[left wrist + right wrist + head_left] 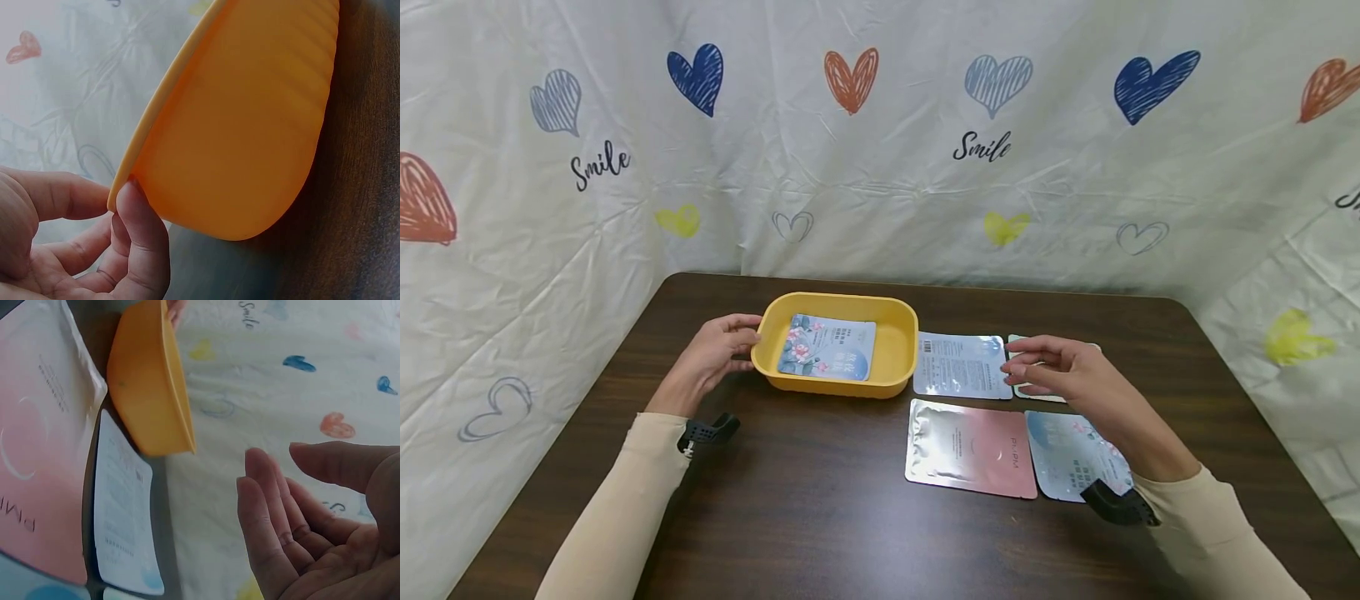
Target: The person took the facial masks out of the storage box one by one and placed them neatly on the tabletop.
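My left hand is at the left end of a yellow plastic basin. In the left wrist view, thumb and finger pinch its rim. A blue face mask packet with pink flowers lies in the basin. My right hand hovers with loosely bent fingers over a green-edged packet, partly hiding it. Nothing is between thumb and fingers in the right wrist view. Left of that packet lies a pale blue one, printed side up, close beside the basin.
Nearer to me lie a shiny pink packet and a blue flowered packet, side by side on the dark wooden table. The right wrist overlaps the flowered one. Behind the table hangs a white cloth with hearts.
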Available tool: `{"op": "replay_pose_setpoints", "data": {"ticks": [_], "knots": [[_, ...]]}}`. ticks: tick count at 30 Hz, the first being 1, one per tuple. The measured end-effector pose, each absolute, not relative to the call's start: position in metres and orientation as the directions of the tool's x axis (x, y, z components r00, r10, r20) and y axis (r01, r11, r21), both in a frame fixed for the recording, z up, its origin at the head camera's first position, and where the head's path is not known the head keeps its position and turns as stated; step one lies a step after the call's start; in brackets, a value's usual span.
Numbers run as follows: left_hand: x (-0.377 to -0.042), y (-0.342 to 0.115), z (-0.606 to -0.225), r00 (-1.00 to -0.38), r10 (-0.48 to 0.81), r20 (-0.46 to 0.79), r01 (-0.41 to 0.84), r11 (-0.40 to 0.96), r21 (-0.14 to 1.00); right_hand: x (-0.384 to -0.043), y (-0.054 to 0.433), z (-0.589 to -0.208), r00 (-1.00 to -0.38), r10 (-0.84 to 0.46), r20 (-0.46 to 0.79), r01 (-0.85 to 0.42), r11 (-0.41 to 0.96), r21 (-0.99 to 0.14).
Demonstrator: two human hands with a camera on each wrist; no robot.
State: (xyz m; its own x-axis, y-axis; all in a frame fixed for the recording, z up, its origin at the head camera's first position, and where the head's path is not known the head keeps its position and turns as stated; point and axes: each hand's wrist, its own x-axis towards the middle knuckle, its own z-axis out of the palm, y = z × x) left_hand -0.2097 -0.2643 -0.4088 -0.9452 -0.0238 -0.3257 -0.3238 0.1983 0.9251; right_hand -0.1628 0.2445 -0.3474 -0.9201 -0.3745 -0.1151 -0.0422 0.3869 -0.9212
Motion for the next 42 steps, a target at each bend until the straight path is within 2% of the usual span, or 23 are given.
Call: {"op": "replay_pose_setpoints", "data": {"ticks": [12, 31, 42], "knots": [[-0.211, -0.266, -0.408, -0.944, -0.019, -0.328, -0.325, 0.208, 0.923, -0.186, 0.197, -0.349, -0.885, -0.451, -0.113, -0.022, 0.283, -0.959], [-0.211, -0.267, -0.41, -0.946, -0.01, -0.325, -0.321, 0.191, 0.928, -0.21, 0.146, -0.351, -0.864, -0.491, -0.108, 0.071, 0.095, -0.993], [-0.211, -0.266, -0.411, -0.942, -0.013, -0.336, -0.333, 0.174, 0.927, -0.223, 0.122, -0.354, -0.866, -0.472, -0.166, 0.106, 0.152, -0.983]]}}
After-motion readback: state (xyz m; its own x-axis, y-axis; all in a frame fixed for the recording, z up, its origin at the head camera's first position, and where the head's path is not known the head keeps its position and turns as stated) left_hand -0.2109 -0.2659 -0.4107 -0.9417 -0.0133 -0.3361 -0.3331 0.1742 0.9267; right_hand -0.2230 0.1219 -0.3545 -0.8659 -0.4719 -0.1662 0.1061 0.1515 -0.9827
